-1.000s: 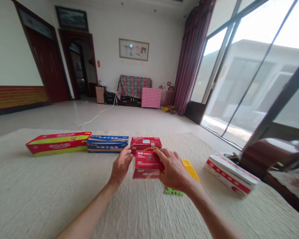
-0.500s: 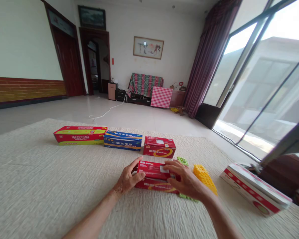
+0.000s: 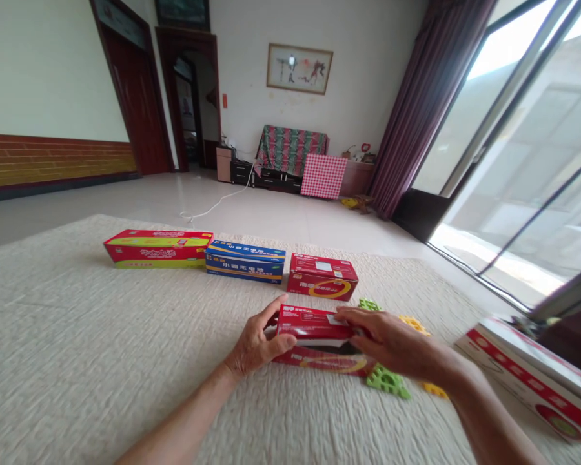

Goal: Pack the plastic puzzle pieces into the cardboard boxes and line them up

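A red battery box (image 3: 314, 357) lies on the light, ribbed cloth in front of me. Its top flap stands a little raised, with a dark gap along the near edge. My left hand (image 3: 260, 337) is closed around the box's left end, thumb on the near side. At the right end, my right hand (image 3: 385, 332) has its fingers on top of the flap and its thumb at the gap, gripping the flap's edge. Whatever is inside the box is hidden. Beside my right hand lie a green plastic lattice piece (image 3: 388, 381) and a yellow lattice piece (image 3: 414, 324), partly covered by the hand.
Behind stand a red-and-yellow box (image 3: 159, 250), a blue box (image 3: 245, 263) and another red box (image 3: 322, 276) in a row. A white-and-red carton (image 3: 532, 381) sits at the right. Farther off are a cloth-covered cabinet (image 3: 290, 152) and a white cable (image 3: 217, 205) on the floor.
The red box's flap has risen at its near edge, widening the gap. My right hand has turned flatter, exposing more green lattice. The view has shifted slightly, moving the scene up and right.
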`<state>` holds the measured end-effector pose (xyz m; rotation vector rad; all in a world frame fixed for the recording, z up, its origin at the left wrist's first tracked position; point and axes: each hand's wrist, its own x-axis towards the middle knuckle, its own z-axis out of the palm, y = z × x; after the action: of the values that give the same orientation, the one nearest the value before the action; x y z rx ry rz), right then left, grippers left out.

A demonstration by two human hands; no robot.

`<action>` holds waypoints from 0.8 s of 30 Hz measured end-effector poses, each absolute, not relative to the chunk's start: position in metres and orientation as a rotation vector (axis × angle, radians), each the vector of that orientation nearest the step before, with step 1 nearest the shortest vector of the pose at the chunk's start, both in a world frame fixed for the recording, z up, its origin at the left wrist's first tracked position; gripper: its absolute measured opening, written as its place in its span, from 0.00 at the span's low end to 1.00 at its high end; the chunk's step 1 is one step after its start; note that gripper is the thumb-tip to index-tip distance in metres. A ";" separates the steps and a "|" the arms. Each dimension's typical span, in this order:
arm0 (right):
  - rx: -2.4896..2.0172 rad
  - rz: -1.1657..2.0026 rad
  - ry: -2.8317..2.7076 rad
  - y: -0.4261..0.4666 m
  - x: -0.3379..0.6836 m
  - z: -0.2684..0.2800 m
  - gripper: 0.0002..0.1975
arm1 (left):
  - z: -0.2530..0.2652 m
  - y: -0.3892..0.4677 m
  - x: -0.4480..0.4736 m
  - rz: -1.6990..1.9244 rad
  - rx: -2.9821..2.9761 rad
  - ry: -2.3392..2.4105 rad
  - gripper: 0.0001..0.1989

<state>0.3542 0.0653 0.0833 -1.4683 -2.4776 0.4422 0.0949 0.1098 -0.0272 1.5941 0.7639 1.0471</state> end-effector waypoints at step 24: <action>-1.650 0.075 -2.076 0.095 0.371 0.015 0.18 | -0.004 0.105 0.099 1.148 2.097 1.008 0.34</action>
<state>0.3708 0.0949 0.0146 -1.6502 -2.0758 0.0754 0.0993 0.1055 -0.0038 2.0965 1.0082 1.1476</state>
